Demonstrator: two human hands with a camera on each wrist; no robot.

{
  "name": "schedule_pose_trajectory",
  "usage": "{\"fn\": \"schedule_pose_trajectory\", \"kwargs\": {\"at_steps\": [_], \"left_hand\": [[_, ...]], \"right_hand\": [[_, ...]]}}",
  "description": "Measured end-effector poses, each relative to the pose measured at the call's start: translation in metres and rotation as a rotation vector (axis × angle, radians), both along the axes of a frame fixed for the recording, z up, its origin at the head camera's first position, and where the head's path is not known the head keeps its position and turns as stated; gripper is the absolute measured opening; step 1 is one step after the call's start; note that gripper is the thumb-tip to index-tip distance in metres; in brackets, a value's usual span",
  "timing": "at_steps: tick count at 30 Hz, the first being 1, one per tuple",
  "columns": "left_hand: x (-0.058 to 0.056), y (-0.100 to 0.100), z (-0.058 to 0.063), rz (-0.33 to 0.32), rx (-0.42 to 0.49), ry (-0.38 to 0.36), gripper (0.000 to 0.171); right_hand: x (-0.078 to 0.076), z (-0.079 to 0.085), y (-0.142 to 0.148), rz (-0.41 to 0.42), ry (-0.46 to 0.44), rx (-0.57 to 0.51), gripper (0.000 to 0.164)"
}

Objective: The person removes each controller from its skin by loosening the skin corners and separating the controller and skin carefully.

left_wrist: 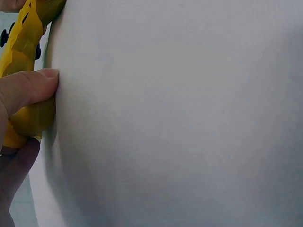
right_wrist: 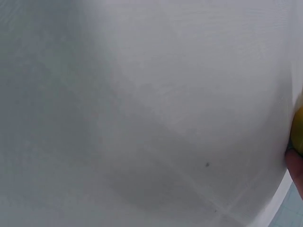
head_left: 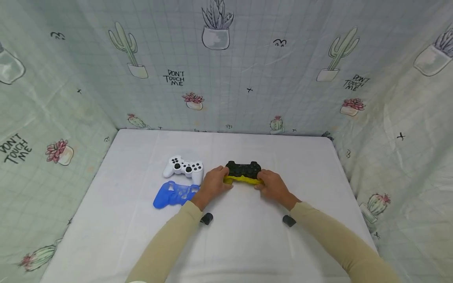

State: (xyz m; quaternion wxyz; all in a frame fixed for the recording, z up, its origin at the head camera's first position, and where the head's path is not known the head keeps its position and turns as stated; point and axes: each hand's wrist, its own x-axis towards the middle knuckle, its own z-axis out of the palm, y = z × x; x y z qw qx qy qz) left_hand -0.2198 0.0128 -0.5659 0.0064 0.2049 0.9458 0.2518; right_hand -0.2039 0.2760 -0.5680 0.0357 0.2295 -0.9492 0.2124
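Note:
Both hands hold a black game controller (head_left: 243, 169) whose near side is covered by a yellow silicone sleeve (head_left: 243, 179). My left hand (head_left: 214, 183) grips the left end of the sleeve and controller. At the right end, my right hand (head_left: 273, 186) grips in the same way. In the left wrist view the thumb of the left hand (left_wrist: 23, 90) presses on the yellow sleeve (left_wrist: 35, 116) over a controller handle, with a finger beneath. Only a fingertip of the right hand (right_wrist: 296, 170) and a sliver of yellow sleeve (right_wrist: 298, 130) show in the right wrist view.
A white game controller (head_left: 184, 168) lies left of the hands, with a blue silicone sleeve (head_left: 173, 194) in front of it, partly behind the left hand. The white table (head_left: 247, 243) is enclosed by cloth walls (head_left: 247, 70) printed with cacti. Small black camera pieces (head_left: 207, 218) show by the wrists.

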Motion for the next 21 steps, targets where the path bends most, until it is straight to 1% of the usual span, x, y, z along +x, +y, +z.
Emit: {"fn": "schedule_pose_trajectory", "kwargs": {"at_steps": [3, 6, 8, 11, 15, 18, 21], "left_hand": [[0.0012, -0.001, -0.0005, -0.006, 0.005, 0.005, 0.036], [0.0006, -0.0011, -0.0012, -0.006, 0.008, 0.011, 0.034], [0.0022, -0.0011, -0.0036, 0.003, 0.017, 0.008, 0.034], [0.003, -0.0013, -0.0047, 0.019, 0.037, -0.002, 0.033], [0.004, -0.0018, -0.0048, 0.027, 0.075, -0.002, 0.033], [0.0045, -0.0022, -0.0056, 0.024, 0.099, 0.01, 0.034], [0.005, -0.0022, -0.0057, 0.026, 0.109, 0.014, 0.034]], "right_hand": [[-0.0004, 0.0017, 0.0008, -0.015, -0.063, 0.026, 0.029], [-0.002, 0.0049, 0.003, -0.017, -0.119, 0.047, 0.036], [-0.0014, 0.0053, 0.0046, -0.004, -0.144, 0.064, 0.041], [-0.0018, 0.0066, 0.0052, 0.016, -0.161, 0.086, 0.043], [-0.0007, 0.0086, 0.0049, 0.056, -0.115, 0.121, 0.034], [0.0018, 0.0095, 0.0057, 0.092, -0.048, 0.149, 0.03], [0.0041, 0.0092, 0.0072, 0.12, 0.009, 0.15, 0.028]]}}
